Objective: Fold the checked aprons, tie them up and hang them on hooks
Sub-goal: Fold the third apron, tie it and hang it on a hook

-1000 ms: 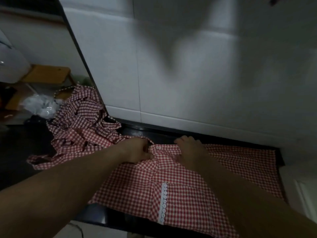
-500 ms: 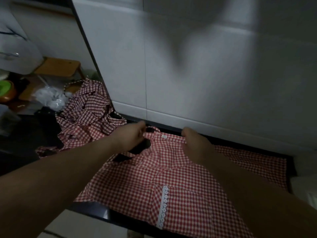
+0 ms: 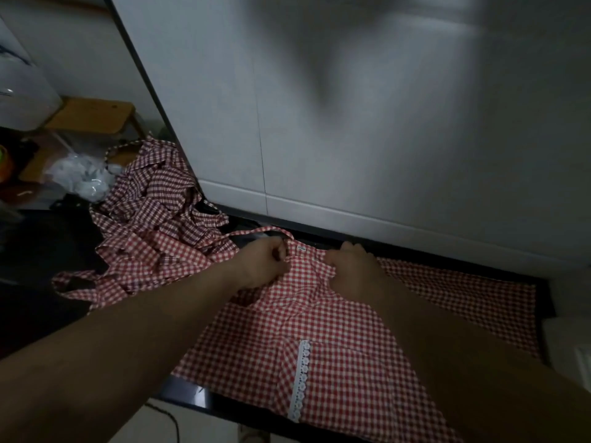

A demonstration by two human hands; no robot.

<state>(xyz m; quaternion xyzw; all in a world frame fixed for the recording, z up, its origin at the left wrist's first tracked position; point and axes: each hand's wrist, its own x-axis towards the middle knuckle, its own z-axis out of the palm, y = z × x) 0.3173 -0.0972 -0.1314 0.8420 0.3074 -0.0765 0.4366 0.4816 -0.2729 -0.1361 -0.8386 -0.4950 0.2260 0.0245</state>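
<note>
A red-and-white checked apron (image 3: 335,340) lies spread on the dark countertop (image 3: 38,251), with a white lace strip down its pocket. My left hand (image 3: 262,266) pinches the apron's top edge near the neck strap. My right hand (image 3: 355,273) grips the same top edge a little to the right. The cloth bunches between the two hands. A heap of more checked aprons (image 3: 153,212) lies crumpled to the left, touching the spread one. No hooks are in view.
A white tiled wall (image 3: 351,123) rises right behind the counter. A wooden stool (image 3: 92,115), crumpled clear plastic (image 3: 83,180) and a white appliance (image 3: 22,97) sit at the far left. A white object (image 3: 572,350) borders the counter at the right.
Both hands lifted the apron's top edge toward the wall, then drew closer together, bunching the cloth. The view shifted slightly.
</note>
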